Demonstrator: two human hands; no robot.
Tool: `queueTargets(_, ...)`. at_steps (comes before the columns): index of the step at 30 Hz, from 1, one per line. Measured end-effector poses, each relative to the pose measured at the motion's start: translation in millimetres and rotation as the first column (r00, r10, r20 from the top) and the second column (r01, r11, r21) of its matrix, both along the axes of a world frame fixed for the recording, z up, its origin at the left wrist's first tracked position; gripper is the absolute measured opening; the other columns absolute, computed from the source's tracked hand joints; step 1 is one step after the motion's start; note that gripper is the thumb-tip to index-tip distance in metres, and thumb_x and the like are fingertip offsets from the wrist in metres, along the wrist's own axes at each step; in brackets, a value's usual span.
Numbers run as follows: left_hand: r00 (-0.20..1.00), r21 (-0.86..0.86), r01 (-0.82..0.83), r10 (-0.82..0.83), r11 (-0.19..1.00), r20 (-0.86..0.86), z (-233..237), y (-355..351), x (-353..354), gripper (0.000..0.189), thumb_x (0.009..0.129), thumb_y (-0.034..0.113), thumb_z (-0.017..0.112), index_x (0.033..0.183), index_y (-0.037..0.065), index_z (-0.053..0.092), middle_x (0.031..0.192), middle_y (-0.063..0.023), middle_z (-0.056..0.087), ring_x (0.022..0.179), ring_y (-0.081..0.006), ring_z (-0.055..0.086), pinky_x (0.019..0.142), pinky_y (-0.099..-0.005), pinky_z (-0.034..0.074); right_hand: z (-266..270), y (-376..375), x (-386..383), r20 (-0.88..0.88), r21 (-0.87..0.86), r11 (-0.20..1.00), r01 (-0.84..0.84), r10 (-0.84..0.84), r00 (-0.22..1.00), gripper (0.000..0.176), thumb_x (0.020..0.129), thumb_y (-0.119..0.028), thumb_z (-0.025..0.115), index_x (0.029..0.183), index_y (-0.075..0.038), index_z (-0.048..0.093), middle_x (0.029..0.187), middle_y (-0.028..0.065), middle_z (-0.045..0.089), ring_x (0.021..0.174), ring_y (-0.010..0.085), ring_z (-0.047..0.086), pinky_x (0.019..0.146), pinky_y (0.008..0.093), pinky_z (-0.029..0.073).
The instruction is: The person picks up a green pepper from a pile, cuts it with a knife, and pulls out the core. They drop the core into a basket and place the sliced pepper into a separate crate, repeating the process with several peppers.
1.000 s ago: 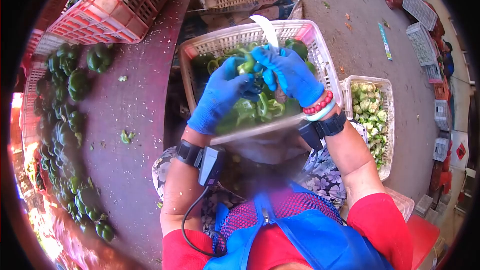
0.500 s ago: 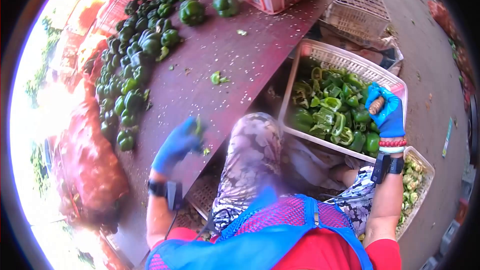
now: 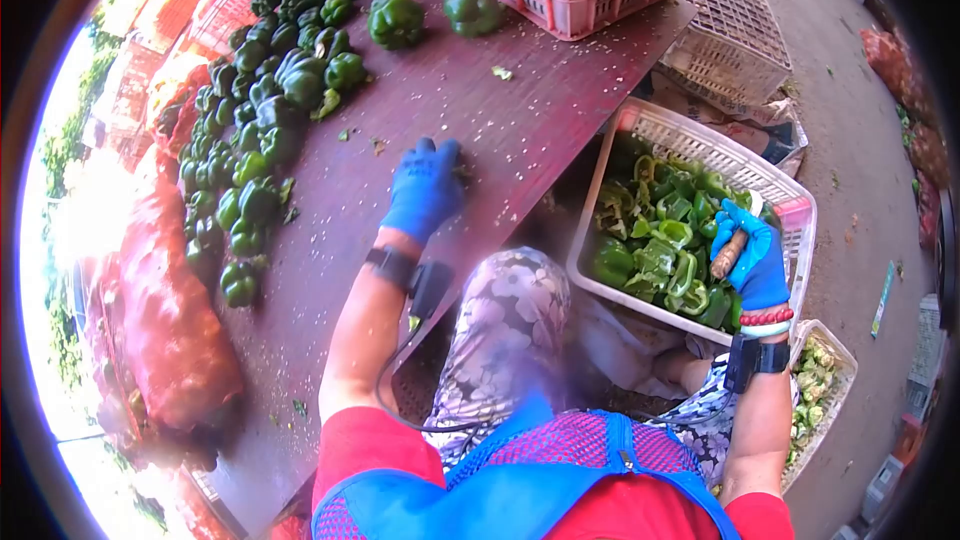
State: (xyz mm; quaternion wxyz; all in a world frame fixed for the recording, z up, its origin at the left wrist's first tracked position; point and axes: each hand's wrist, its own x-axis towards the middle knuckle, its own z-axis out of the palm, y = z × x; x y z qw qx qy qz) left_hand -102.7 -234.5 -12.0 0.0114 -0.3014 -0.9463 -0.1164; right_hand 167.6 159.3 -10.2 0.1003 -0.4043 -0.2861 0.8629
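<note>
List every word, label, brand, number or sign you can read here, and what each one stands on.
No text can be read with certainty.
Blue glove on the left hand: dark print across the back, too small and blurred to read.
Blue-and-white strip on the ground: any markings are too small to read.

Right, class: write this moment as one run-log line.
left hand: over table; right hand: gripping knife; crate: cut green peppers; table: whole green peppers
</note>
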Motion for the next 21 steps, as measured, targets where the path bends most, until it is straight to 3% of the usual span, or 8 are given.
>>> queueTargets(4,0.962,0.095,-0.037,0.010,0.995,0.272,11.5,68.0,-26.1,0.030,0.075,0.024,0.072,0.096,0.003,0.065,0.093,-0.0212,0.069,0.083,-0.0391,0.067,0.076,-0.0475,0.053,9.3,7.9,5.8,0.011,0.238,0.969,-0.061,0.060,0.998,0.025,0.091,-0.015,0.067,0.109,0.002,0.064,0.082,0.0043,0.063,0.063,0.0128,0.059,0.054,0.0269,0.052)
queueTargets(6,0.681,0.403,-0.088,-0.240,0.911,0.692,52.6,101.4,2.9,0.033,0.082,0.028,0.073,0.100,0.002,0.065,0.085,-0.0137,0.068,0.079,-0.0190,0.064,0.072,-0.0388,0.052,4.7,16.6,3.4,-0.026,0.267,0.962,-0.052,0.061,0.998,0.029,0.092,-0.016,0.065,0.116,0.001,0.063,0.085,0.0035,0.064,0.065,0.0111,0.059,0.054,0.0260,0.052)
queueTargets(7,0.620,0.559,0.000,-0.439,0.829,0.651,27.5,119.9,5.4,0.036,0.084,0.032,0.072,0.102,0.002,0.066,0.089,-0.0102,0.068,0.083,-0.0149,0.063,0.074,-0.0373,0.053,6.8,19.9,2.5,-0.011,0.276,0.961,-0.008,0.011,1.000,0.029,0.091,-0.017,0.067,0.115,0.000,0.063,0.086,0.0038,0.065,0.065,0.0110,0.059,0.054,0.0265,0.051)
queueTargets(8,0.544,0.613,-0.009,-0.511,0.790,0.666,68.6,127.5,27.3,0.033,0.085,0.030,0.071,0.102,0.001,0.066,0.091,-0.0130,0.068,0.082,-0.0191,0.066,0.076,-0.0381,0.053,1.4,28.8,5.7,-0.007,0.286,0.958,-0.012,0.015,1.000,0.034,0.092,-0.016,0.066,0.121,0.000,0.061,0.088,0.0040,0.065,0.066,0.0095,0.059,0.055,0.0254,0.051)
queueTargets(12,0.985,0.513,0.067,-0.138,0.856,0.101,31.1,115.3,-41.4,0.027,0.084,0.024,0.068,0.102,0.003,0.066,0.096,-0.0194,0.068,0.086,-0.0378,0.066,0.079,-0.0415,0.053,13.6,27.8,-0.6,-0.019,0.235,0.972,0.016,-0.012,1.000,0.032,0.094,-0.015,0.063,0.123,-0.002,0.062,0.090,0.0032,0.065,0.068,0.0082,0.059,0.055,0.0232,0.050)
queueTargets(15,0.872,0.326,-0.242,0.352,0.914,-0.339,-12.0,34.0,-131.7,0.031,0.082,0.031,0.068,0.097,0.004,0.064,0.101,-0.0218,0.066,0.096,-0.0416,0.063,0.082,-0.0495,0.051,14.0,20.9,-2.8,0.017,0.289,0.957,-0.004,-0.001,1.000,0.032,0.095,-0.016,0.063,0.123,-0.002,0.063,0.091,0.0026,0.065,0.069,0.0071,0.058,0.056,0.0223,0.050)
queueTargets(18,0.701,0.157,-0.600,0.610,0.785,-0.370,-5.3,-50.0,-180.3,0.032,0.076,0.027,0.067,0.099,0.005,0.062,0.103,-0.0186,0.064,0.100,-0.0380,0.062,0.084,-0.0507,0.050,13.0,8.6,-5.9,0.085,0.346,0.937,-0.040,0.011,0.996,0.032,0.095,-0.018,0.063,0.123,-0.003,0.063,0.091,0.0017,0.064,0.070,0.0063,0.057,0.056,0.0210,0.048)
queueTargets(21,0.762,0.078,-0.585,0.580,0.807,-0.288,-11.3,-106.3,-211.2,0.039,0.080,0.035,0.067,0.104,0.006,0.065,0.107,-0.0216,0.067,0.103,-0.0394,0.064,0.090,-0.0474,0.051,-1.7,7.9,-7.6,0.112,0.324,0.944,-0.062,0.027,0.993,0.031,0.095,-0.020,0.062,0.122,-0.004,0.065,0.091,0.0013,0.065,0.071,0.0066,0.058,0.056,0.0215,0.048)
